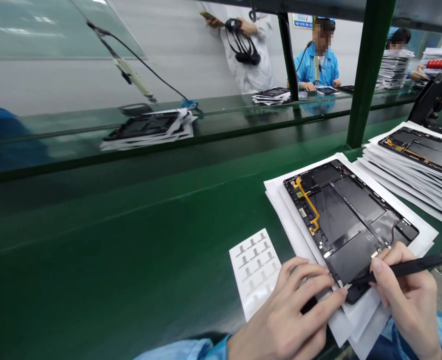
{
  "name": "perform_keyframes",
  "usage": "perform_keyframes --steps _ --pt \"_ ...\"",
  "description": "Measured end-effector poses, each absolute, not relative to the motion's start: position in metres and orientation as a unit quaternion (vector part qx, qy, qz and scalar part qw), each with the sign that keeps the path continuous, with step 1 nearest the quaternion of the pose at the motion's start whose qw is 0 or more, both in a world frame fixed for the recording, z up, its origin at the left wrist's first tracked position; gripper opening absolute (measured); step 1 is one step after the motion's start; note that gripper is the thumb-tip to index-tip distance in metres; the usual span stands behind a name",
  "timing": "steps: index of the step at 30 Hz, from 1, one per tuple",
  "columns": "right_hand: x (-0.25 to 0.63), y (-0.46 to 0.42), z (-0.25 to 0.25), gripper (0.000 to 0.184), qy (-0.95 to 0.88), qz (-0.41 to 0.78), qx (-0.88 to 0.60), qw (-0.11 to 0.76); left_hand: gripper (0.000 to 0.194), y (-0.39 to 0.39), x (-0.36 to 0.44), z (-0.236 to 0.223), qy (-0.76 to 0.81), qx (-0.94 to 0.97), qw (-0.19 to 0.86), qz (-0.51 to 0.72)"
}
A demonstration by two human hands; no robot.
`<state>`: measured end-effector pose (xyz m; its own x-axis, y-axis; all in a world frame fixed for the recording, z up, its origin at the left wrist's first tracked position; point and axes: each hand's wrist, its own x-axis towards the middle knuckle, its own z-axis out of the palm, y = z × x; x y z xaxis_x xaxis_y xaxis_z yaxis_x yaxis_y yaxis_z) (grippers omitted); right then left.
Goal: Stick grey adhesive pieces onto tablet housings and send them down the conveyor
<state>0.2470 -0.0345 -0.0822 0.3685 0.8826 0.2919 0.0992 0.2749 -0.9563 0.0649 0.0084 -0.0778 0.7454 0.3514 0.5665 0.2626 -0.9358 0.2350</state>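
My right hand (408, 295) grips a slim black pry stick (406, 267), its tip resting on the lower corner of an opened tablet (341, 215). The tablet lies face down, showing black internal panels and a yellow flex cable (308, 205). Beneath it are loose white paper sheets (359, 320). My left hand (288, 310) rests with spread fingers on the near paper edge and the tablet's lower rim, holding nothing. Just left of those fingers lies a white sheet of small die-cut labels (254, 272).
A stack of opened tablets on paper (419, 160) sits at right on the green conveyor belt (104, 250). Beyond a glass panel (63, 65) hang an electric screwdriver (131, 75) and its cable. A green post (367, 75) stands ahead. Co-workers in blue sit across, beside more stacks.
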Motion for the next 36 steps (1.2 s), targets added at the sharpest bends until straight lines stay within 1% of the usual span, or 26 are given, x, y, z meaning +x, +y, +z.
perform_keyframes --steps 3,12,15,18,20,22,27,29,33,36 --pt "0.247 -0.034 -0.082 0.032 -0.477 0.304 -0.515 0.644 0.03 0.01 0.066 -0.082 0.162 0.925 0.055 0.34" --pt "0.25 -0.038 -0.083 0.025 -0.508 0.301 -0.512 0.623 0.029 0.006 0.067 -0.088 0.181 0.916 0.07 0.351" --pt "0.254 -0.038 -0.083 0.022 -0.524 0.273 -0.512 0.624 0.03 0.006 0.067 -0.082 0.184 0.916 0.073 0.348" --pt "0.259 -0.037 -0.081 0.018 -0.57 0.23 -0.489 0.618 0.027 0.006 0.066 -0.075 0.189 0.925 0.078 0.319" --pt "0.26 -0.037 -0.08 0.016 -0.57 0.242 -0.488 0.615 0.027 0.006 0.067 -0.075 0.188 0.923 0.079 0.328" --pt "0.257 -0.038 -0.079 0.015 -0.549 0.28 -0.496 0.611 0.029 0.006 0.068 -0.08 0.183 0.912 0.082 0.358" --pt "0.25 -0.039 -0.079 0.017 -0.54 0.324 -0.504 0.591 0.031 0.007 0.069 -0.088 0.18 0.902 0.08 0.383" --pt "0.249 -0.039 -0.078 0.018 -0.54 0.33 -0.507 0.586 0.03 0.007 0.067 -0.083 0.182 0.907 0.074 0.372" --pt "0.249 -0.039 -0.077 0.022 -0.54 0.322 -0.518 0.58 0.027 0.006 0.064 -0.071 0.198 0.931 0.082 0.297" --pt "0.248 -0.038 -0.078 0.023 -0.543 0.318 -0.521 0.577 0.028 0.005 0.064 -0.076 0.199 0.923 0.085 0.319"
